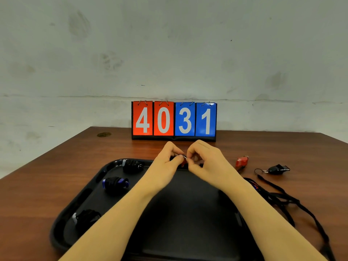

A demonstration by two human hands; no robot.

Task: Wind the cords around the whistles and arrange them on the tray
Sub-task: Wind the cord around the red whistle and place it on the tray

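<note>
Head view: both hands' fingers (179,158) pinch a small, seemingly red whistle (183,163), black-corded, over the tray (113,164).

head view, forward-down (close), over table (56,166)

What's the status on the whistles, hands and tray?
Left hand and right hand pinch a red whistle over the tray. Three wound whistles down its left side. Loose cords lie right.
</note>
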